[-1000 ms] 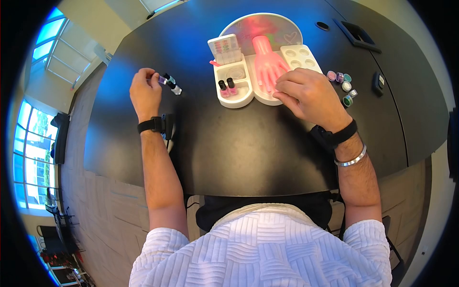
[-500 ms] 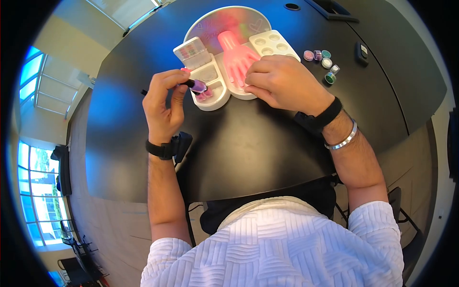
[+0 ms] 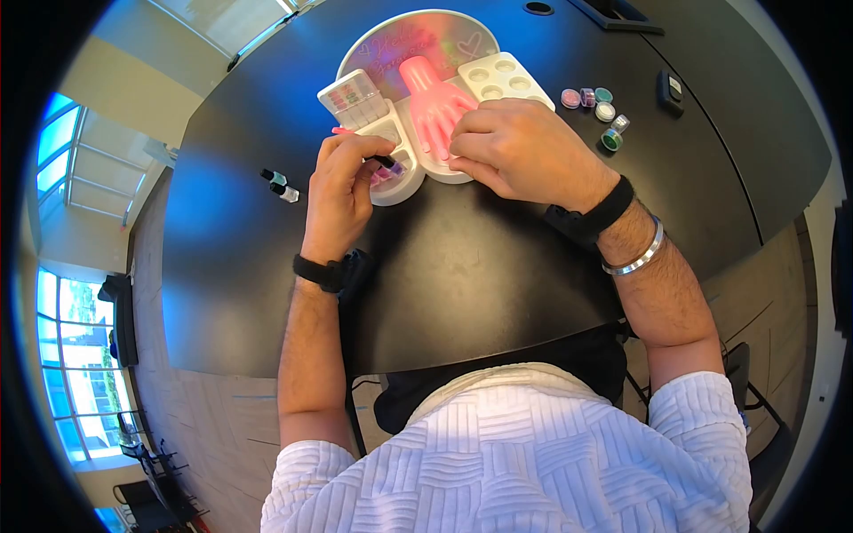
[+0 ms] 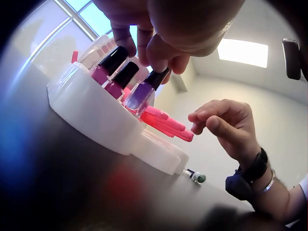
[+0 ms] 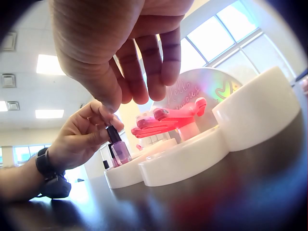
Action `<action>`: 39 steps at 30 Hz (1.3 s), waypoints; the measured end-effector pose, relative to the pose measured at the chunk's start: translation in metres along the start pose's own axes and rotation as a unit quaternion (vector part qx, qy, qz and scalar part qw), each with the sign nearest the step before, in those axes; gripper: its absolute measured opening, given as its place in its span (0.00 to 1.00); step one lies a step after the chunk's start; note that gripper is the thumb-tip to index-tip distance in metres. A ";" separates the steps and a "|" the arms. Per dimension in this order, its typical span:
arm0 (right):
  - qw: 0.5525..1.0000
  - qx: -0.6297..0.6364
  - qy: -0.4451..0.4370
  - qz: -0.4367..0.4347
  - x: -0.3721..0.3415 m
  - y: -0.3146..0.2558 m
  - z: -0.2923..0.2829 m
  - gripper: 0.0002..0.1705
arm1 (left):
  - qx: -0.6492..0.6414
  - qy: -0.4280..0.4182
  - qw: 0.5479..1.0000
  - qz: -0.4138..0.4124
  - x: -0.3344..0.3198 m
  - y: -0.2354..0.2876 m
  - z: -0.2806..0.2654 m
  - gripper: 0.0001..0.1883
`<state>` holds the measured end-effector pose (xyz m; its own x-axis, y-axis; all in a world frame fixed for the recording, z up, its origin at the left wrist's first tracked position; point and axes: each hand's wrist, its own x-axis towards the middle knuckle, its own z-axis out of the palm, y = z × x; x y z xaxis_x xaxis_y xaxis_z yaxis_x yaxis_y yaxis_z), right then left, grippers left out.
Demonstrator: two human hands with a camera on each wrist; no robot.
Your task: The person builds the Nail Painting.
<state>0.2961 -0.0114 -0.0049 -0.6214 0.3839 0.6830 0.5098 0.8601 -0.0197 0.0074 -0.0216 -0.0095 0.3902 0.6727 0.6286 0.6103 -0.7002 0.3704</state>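
My left hand (image 3: 340, 186) pinches a purple nail polish bottle (image 4: 139, 95) by its black cap. The bottle is over the front left compartment of a white manicure stand (image 4: 86, 108). Two pink nail polish bottles (image 4: 114, 89) stand in that compartment, right beside the purple one. A pink model hand (image 3: 434, 102) lies palm down on the middle of the stand. My right hand (image 3: 524, 151) hovers by its fingertips, fingers loosely bent and holding nothing, as the right wrist view shows.
Left of the stand, a teal bottle (image 3: 273, 177) and a clear one (image 3: 286, 193) lie on the black table. Several small glitter jars (image 3: 604, 112) sit to the right, near a small black box (image 3: 671, 93). A rounded mirror-like panel (image 3: 364, 49) backs the stand.
My left hand has carried the purple bottle rightward from beside the teal and clear bottles to the stand, lowering it among the pink ones. The right hand stays by the model hand.
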 end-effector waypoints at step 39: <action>1.000 0.024 0.002 0.004 -0.002 0.003 0.008 0.11 | 0.101 -0.011 0.995 0.004 0.003 -0.003 0.002 0.11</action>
<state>0.2937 -0.0070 -0.0123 -0.6150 0.3891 0.6859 0.4858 0.8721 -0.0591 0.0083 -0.0172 -0.0105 0.4089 0.6744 0.6148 0.7325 -0.6443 0.2197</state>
